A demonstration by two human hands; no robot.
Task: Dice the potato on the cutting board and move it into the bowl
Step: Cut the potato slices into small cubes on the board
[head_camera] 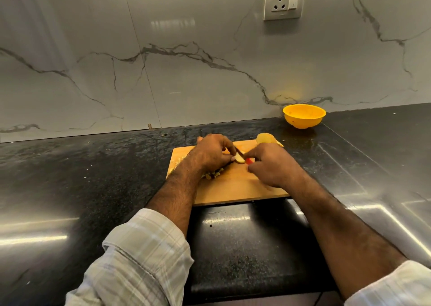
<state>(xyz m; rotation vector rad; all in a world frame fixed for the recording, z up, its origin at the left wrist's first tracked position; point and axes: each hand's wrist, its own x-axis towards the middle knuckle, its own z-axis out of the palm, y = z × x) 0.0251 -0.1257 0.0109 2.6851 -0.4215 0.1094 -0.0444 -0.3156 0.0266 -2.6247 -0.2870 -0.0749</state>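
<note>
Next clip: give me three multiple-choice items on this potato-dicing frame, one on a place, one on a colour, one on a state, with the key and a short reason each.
1. Where does the bowl stand?
A. On the cutting board
B. On the counter by the wall, beyond the board's far right corner
C. At the counter's near edge

2. What colour is the bowl?
A. Yellow
B. White
C. Green

3. What is the left hand doing?
A. Resting flat on the counter
B. Holding a potato piece down on the cutting board
C. Lifting the bowl

Key: 1 B, it stands off the board against the backsplash. 2 A, it is plainly yellow. 3 B, its fingers curl over the piece while the right hand grips the red-handled knife.
</note>
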